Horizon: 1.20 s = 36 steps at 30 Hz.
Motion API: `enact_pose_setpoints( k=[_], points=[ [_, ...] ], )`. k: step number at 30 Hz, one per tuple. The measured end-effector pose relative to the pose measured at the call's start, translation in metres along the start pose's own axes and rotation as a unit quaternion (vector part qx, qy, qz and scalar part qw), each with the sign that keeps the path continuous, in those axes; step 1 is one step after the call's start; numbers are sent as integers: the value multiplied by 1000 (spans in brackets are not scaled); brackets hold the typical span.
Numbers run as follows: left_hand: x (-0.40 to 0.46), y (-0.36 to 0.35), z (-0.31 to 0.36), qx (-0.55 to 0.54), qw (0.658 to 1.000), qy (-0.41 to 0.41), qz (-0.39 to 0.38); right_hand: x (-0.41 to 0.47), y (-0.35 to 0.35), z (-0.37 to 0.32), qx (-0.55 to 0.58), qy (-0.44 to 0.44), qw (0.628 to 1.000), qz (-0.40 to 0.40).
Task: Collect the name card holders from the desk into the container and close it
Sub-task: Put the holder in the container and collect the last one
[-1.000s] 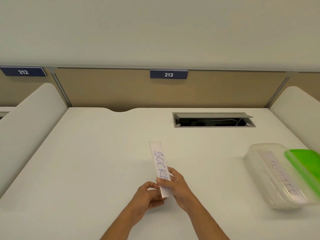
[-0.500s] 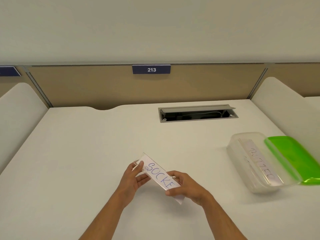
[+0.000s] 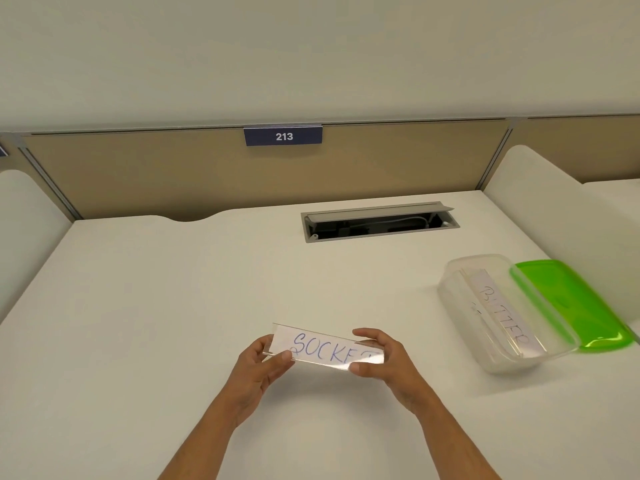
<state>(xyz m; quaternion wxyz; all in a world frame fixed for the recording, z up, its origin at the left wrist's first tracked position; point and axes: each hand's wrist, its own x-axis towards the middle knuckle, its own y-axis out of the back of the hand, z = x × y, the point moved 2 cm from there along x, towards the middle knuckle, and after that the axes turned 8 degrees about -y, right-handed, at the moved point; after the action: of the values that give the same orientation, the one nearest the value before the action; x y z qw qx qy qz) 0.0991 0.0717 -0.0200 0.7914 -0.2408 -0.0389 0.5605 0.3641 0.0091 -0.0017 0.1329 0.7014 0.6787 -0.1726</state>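
Left hand (image 3: pixel 258 367) and right hand (image 3: pixel 384 358) each clamp an end of the SOCKET card holder (image 3: pixel 325 348). Advise carrying it level, then laying it lengthwise in the container (image 3: pixel 460 306) beside the BUTTER holder (image 3: pixel 498 308).

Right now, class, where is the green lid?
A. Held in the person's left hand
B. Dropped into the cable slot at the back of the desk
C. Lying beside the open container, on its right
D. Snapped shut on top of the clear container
C: the green lid lies off the clear container, along its right side, and the container is open with a card holder marked BUTTER showing inside.
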Motion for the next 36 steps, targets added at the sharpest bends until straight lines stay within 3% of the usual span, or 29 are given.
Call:
enact_pose_setpoints(
  k=[8,36],
  points=[
    [2,3,-1,-6,999,-34,28,-5,5,0,32,15,999,-35],
    [7,-5,-12,6,1000,-28,6,-9,28,3,-24,49,998,14]
  ],
)
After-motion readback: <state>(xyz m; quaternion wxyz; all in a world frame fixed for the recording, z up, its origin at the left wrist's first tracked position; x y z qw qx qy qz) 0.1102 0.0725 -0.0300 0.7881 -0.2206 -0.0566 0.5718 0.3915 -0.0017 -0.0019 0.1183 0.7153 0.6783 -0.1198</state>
